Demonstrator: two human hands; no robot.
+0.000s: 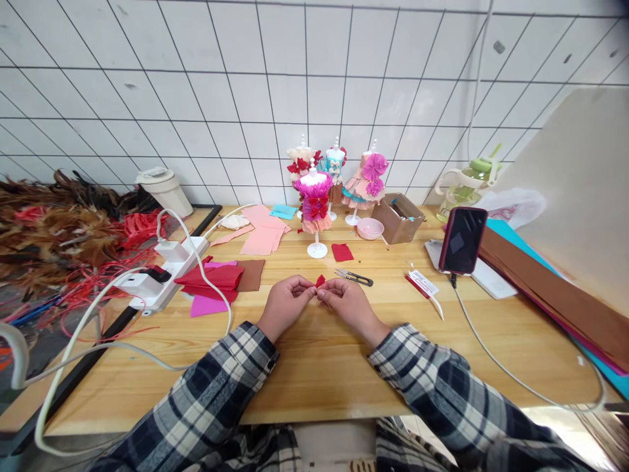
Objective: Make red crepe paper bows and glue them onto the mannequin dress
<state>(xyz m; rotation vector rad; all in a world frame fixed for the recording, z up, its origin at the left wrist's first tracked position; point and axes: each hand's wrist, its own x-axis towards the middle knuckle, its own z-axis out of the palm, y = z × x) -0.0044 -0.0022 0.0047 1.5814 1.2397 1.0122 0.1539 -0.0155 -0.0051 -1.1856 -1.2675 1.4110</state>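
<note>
My left hand (289, 300) and my right hand (348, 303) meet over the middle of the table, fingertips pinched together. Between them is a small piece of red crepe paper (320, 280), its upper part showing and the rest hidden by the fingers. Thread snips (354, 277) lie just beyond my right hand. A flat red paper piece (343, 252) rests a little farther back. Behind it stand several miniature dress forms in ruffled paper dresses, the nearest a magenta and red dress form (316, 210).
Left of my hands are stacked red paper sheets (216, 282) and a power strip (170, 278) with trailing cables. Pink paper (260, 239), a pink bowl (370, 228) and a cardboard box (399, 219) sit at the back. Rightward are a glue tube (422, 283) and a propped phone (463, 240).
</note>
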